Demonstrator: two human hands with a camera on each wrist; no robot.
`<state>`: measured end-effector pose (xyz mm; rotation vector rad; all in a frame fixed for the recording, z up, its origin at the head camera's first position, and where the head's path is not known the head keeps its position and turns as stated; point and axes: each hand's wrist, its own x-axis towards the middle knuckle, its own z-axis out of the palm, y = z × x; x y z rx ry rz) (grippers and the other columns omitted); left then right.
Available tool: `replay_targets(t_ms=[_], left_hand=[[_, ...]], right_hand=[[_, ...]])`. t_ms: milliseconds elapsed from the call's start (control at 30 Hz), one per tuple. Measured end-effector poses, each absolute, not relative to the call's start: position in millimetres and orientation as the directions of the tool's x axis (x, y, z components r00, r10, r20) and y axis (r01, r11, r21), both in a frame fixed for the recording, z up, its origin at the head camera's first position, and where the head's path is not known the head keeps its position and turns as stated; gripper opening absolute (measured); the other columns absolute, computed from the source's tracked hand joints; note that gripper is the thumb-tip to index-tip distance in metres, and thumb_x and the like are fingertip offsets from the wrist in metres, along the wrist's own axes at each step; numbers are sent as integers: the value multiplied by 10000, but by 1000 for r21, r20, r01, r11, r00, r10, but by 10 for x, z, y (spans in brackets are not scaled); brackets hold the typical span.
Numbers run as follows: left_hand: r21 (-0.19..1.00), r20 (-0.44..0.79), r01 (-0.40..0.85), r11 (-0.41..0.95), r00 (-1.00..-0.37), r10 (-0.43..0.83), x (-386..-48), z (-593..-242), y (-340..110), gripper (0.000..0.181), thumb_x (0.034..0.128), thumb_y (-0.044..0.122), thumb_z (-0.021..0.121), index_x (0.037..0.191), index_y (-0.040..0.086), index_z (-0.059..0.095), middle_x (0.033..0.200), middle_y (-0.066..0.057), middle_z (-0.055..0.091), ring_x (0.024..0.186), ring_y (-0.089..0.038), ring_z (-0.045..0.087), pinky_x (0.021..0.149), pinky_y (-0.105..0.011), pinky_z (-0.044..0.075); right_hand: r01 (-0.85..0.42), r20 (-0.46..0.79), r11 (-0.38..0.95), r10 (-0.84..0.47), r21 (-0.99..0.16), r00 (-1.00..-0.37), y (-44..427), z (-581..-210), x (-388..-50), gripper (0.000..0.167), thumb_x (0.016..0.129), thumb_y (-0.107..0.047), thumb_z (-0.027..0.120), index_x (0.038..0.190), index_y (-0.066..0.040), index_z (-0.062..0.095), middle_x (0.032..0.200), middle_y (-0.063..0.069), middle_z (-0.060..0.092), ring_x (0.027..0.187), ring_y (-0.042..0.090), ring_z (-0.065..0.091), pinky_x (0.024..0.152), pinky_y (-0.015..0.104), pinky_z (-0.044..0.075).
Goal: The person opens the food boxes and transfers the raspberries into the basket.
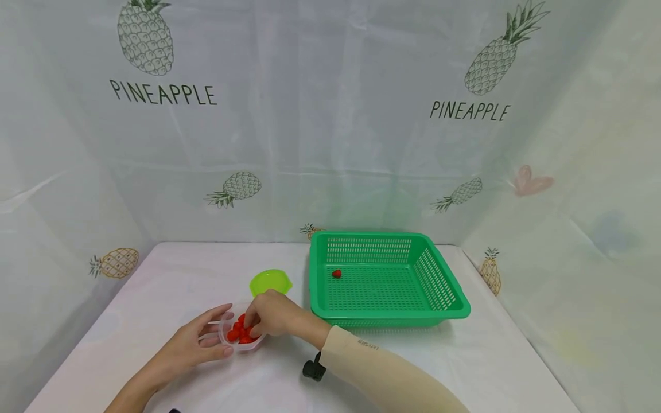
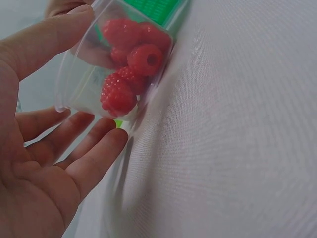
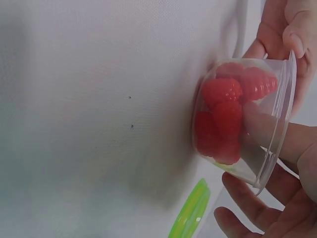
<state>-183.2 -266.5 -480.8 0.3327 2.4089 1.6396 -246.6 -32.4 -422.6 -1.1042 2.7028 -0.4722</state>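
A person's two bare hands work at a white-clothed table (image 1: 139, 312). The left hand (image 1: 188, 344) is spread wide, thumb and fingertips at the left side of a small, round, clear plastic tub (image 1: 248, 348). The tub stands left of the table's middle, nearer the left edge than the right, and contains several bumpy, bright red raspberry-like berries (image 1: 234, 332). The right hand (image 1: 276, 314), below a beige sleeve (image 1: 382, 367), dips bent fingers into the tub among the berries; I cannot tell whether they pinch one.

Just beyond the tub, towards the table's far edge, lies a flat lime-green lid (image 1: 271, 281). To its right, by the far edge near the far right corner, sits a rectangular green plastic basket (image 1: 377, 289) with slotted walls. One red berry (image 1: 337, 273) rests on its floor, near the left wall. Behind hangs a pale curtain (image 1: 330, 115) printed with pineapples.
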Motion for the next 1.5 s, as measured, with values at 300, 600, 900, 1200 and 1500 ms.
replay_targets(t_ms=[300,600,900,1200,1500], left_hand=[[925,-64,48,376,-958,279,-1822,-4817,-2687,896,921,241,855,1655,175,346,1604,-210,445,1390,-383,565,1004,-232,574],[919,-98,11,394,-962,256,-1815,-4800,-2694,906,911,263,865,1653,185,351,1604,-210,446,1397,-395,554,1009,-268,583],[927,-78,31,374,-958,274,-1832,-4793,-2666,908,912,242,864,1653,162,345,1598,-233,442,1371,-380,579,1000,-278,589],[930,-88,19,368,-958,273,-1851,-4789,-2651,921,902,244,873,1654,161,346,1598,-244,436,1369,-389,580,998,-307,596],[917,-85,29,397,-960,266,-1873,-4814,-2645,910,905,263,870,1650,165,357,1591,-231,455,1380,-398,560,1002,-311,595]], right_hand=[[-704,48,642,-727,-303,-684,-269,-4146,-2458,114,911,-211,870,1023,-206,852,881,-148,761,818,-39,592,702,71,463],[-736,164,557,-743,-385,-649,19,-3859,-2548,130,931,-177,849,1060,-160,838,909,-128,777,887,-16,665,847,127,488],[-671,210,533,-680,-516,-702,709,-3512,-2689,135,961,-186,817,1092,-157,819,977,-98,787,930,45,681,817,213,563],[-582,241,622,-548,-524,-801,1377,-3572,-2984,144,974,-141,793,1118,-145,801,1006,-76,783,987,107,713,906,340,598],[-481,222,698,-434,-530,-873,1777,-3911,-3171,170,980,-143,782,1136,-75,784,1002,19,778,940,190,717,818,381,606]])
